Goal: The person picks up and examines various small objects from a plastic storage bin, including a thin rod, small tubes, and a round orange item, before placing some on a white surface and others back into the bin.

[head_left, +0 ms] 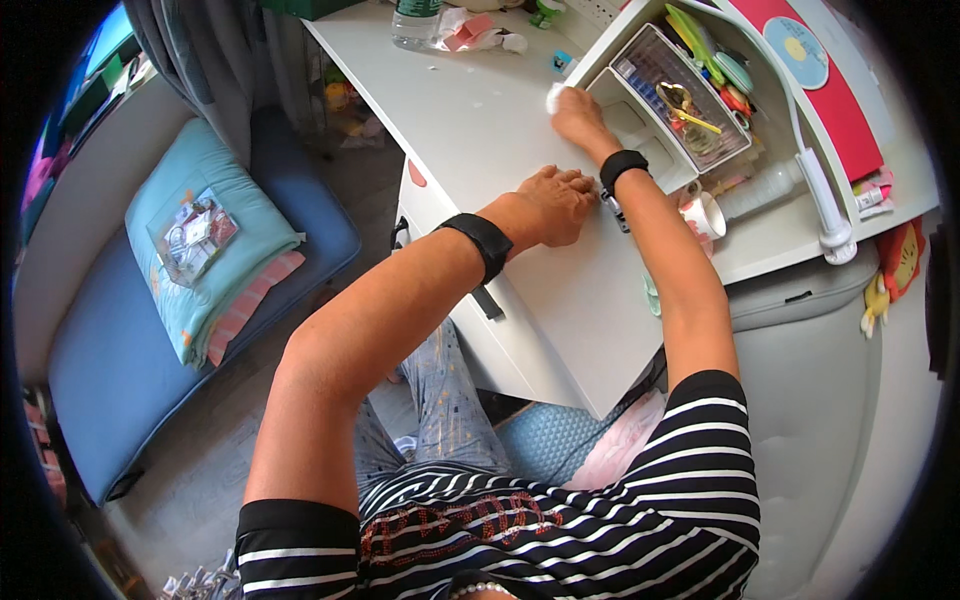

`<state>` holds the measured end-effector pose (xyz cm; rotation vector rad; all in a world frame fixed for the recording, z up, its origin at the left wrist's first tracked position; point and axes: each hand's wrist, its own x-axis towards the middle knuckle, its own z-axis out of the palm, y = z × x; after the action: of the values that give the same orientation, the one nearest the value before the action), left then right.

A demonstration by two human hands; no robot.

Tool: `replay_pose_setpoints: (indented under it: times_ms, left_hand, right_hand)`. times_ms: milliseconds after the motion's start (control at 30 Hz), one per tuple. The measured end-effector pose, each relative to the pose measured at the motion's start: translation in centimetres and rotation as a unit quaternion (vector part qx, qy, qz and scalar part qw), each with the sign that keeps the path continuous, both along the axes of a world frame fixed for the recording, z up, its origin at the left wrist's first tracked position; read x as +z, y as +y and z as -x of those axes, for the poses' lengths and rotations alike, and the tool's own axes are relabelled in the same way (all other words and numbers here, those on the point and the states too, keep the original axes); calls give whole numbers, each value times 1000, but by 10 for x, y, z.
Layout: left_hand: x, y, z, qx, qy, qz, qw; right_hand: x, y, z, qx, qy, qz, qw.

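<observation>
The white desktop [450, 115] looks smooth and faintly glossy. The storage box [724, 157] is clear, shiny plastic. The white wad [554, 97] looks matt (paper or cloth, unclear)

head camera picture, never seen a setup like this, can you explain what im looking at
There is no machine arm here: these are a person's own bare hands. The picture comes from a wide, round-looking camera on that person's head, looking down, so straight edges bend near the rim.

The right hand has a small white wad in its grip, over the white desk. The left hand seems to rest on the desk, nearer the body; anything under it is hidden.

Toward the far end stands a clear bottle. To the right are a clear box with small items inside and a cup.
</observation>
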<state>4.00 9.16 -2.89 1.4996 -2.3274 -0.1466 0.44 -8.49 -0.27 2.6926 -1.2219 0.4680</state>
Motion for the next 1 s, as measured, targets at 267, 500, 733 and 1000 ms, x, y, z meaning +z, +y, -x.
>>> replay_pose_setpoints:
  times_ms: [267, 500, 733, 1000]
  left_hand:
    - [-4, 50, -26, -20, 22, 29, 999]
    - [-5, 73, -43, 41, 103, 89, 990]
    - [-9, 75, -43, 45, 115, 130, 984]
    - [-7, 76, -44, 36, 186, 200, 961]
  right_hand:
    - [29, 0, -53, 68, -47, 25, 996]
    - [20, 25, -46, 156, -41, -125, 979]
    - [79, 40, 84, 53, 63, -8, 997]
    - [14, 65, 55, -37, 20, -53, 998]
